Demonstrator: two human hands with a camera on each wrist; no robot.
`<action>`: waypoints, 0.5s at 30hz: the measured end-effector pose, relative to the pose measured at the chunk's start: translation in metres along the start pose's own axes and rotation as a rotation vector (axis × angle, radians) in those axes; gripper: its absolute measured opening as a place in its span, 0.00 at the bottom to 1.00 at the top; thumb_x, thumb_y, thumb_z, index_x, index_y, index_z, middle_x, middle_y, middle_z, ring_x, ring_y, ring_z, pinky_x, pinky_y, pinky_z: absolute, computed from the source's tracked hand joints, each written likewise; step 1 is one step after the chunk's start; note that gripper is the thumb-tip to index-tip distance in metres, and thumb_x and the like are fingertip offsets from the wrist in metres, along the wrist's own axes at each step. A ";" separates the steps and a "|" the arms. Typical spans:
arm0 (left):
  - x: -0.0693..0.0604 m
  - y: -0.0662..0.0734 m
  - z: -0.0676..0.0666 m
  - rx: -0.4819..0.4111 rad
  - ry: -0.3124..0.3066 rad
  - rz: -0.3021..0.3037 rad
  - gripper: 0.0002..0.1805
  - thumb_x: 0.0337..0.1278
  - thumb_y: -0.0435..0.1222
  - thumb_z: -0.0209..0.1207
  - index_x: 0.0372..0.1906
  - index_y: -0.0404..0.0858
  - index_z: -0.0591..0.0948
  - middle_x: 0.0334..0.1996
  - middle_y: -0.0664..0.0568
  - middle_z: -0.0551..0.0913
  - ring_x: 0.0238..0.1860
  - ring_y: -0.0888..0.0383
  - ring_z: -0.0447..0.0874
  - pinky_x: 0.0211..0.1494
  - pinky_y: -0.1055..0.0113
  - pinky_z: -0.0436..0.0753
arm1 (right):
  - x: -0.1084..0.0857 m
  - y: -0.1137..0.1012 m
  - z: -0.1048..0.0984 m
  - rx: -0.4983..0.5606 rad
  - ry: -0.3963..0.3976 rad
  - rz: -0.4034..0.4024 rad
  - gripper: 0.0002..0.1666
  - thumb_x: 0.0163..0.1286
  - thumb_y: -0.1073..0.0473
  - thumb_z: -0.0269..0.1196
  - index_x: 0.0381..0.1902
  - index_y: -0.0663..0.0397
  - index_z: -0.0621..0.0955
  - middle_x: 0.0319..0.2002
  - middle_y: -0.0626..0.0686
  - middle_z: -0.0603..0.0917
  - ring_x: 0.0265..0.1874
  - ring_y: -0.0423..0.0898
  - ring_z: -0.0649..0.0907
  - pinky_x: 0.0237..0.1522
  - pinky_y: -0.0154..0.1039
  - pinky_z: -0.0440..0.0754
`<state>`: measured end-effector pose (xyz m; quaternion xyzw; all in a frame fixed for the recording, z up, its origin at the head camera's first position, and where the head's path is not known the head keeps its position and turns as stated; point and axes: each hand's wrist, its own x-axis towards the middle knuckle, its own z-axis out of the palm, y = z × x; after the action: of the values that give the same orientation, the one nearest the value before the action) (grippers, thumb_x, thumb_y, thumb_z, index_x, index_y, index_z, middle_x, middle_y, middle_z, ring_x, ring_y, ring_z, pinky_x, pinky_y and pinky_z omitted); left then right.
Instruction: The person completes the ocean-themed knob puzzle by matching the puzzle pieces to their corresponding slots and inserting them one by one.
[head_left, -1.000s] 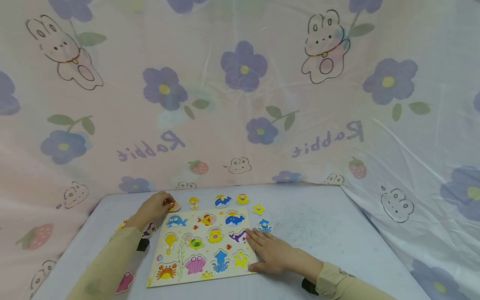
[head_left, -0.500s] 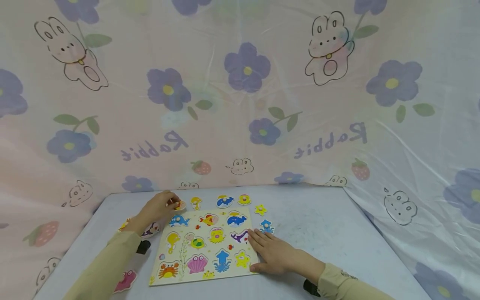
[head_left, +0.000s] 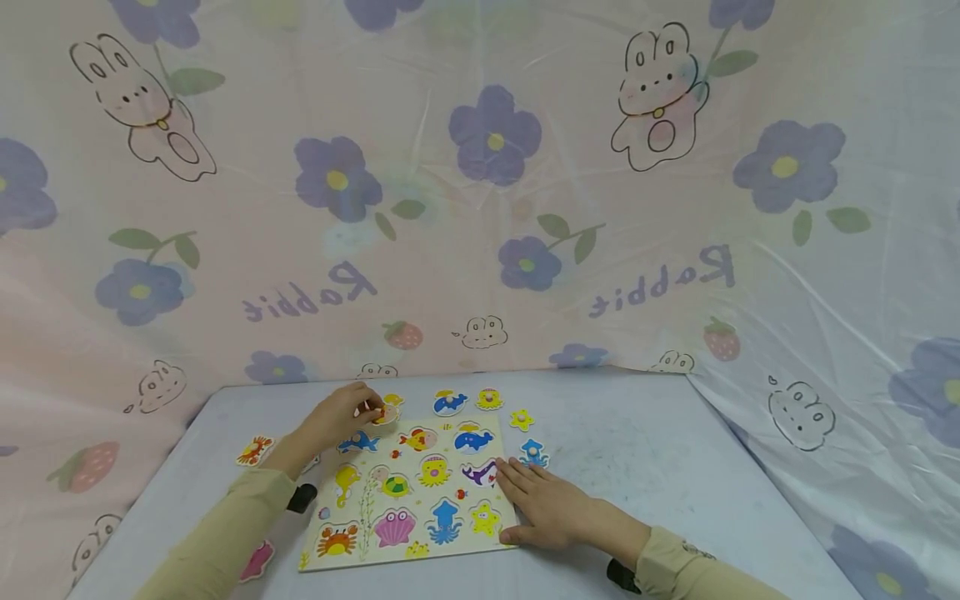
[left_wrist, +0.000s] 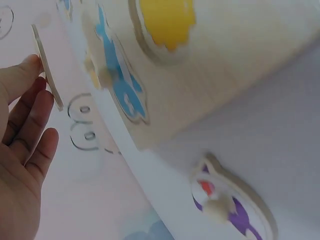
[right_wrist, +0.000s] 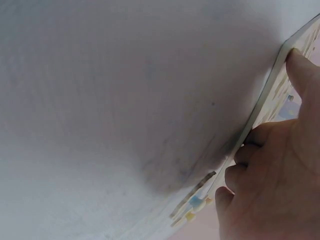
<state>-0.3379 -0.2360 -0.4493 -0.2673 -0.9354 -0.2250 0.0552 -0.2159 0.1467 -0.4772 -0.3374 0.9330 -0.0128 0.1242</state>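
My left hand (head_left: 341, 421) pinches a flat wooden puzzle piece (head_left: 388, 412), red, yellow and pinkish like a fish, above the far left edge of the puzzle board (head_left: 378, 557). The left wrist view shows this piece edge-on, between thumb and fingers. My right hand (head_left: 551, 507) rests on the board's right edge, fingers extended. A knobbed blue piece (head_left: 358, 442) sits in the top left slot, partly hidden by the left hand. Sea-animal pictures show in the other slots. Behind the held piece a yellow seahorse piece (head_left: 393, 399) is mostly covered.
Loose pieces lie around the board: a whale (head_left: 450, 403), an octopus (head_left: 489, 399), a starfish (head_left: 521, 419) and a squid (head_left: 533, 453). On the left are a crab (head_left: 256, 451), a pink piece (head_left: 257, 561) and a purple-and-white piece (left_wrist: 235, 210). A patterned curtain (head_left: 420, 250) hangs behind.
My left hand has moved right with the fish piece, from the board's far left corner to in front of the seahorse piece. The right hand stays on the board.
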 end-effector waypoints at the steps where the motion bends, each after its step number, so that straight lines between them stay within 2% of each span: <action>1: 0.001 0.002 0.002 0.002 0.002 0.012 0.04 0.67 0.33 0.68 0.43 0.40 0.86 0.36 0.58 0.80 0.37 0.62 0.78 0.40 0.64 0.81 | 0.000 0.000 0.000 0.002 -0.001 -0.001 0.56 0.72 0.23 0.52 0.82 0.55 0.59 0.83 0.53 0.53 0.82 0.53 0.54 0.79 0.54 0.56; 6: 0.006 0.010 0.009 0.008 -0.008 0.050 0.03 0.67 0.34 0.68 0.42 0.42 0.85 0.36 0.59 0.79 0.36 0.63 0.78 0.39 0.66 0.80 | 0.000 0.001 0.001 0.004 -0.007 0.003 0.56 0.73 0.23 0.52 0.83 0.54 0.58 0.84 0.52 0.52 0.82 0.53 0.54 0.79 0.54 0.56; 15: 0.013 0.021 0.022 0.016 -0.066 0.037 0.03 0.68 0.36 0.67 0.42 0.44 0.85 0.38 0.60 0.80 0.37 0.64 0.76 0.41 0.66 0.80 | 0.000 -0.001 -0.001 0.003 -0.010 0.005 0.56 0.72 0.24 0.53 0.82 0.54 0.59 0.84 0.52 0.53 0.82 0.53 0.54 0.79 0.54 0.56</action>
<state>-0.3378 -0.2043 -0.4579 -0.2915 -0.9333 -0.2073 0.0306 -0.2157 0.1454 -0.4762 -0.3348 0.9333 -0.0122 0.1293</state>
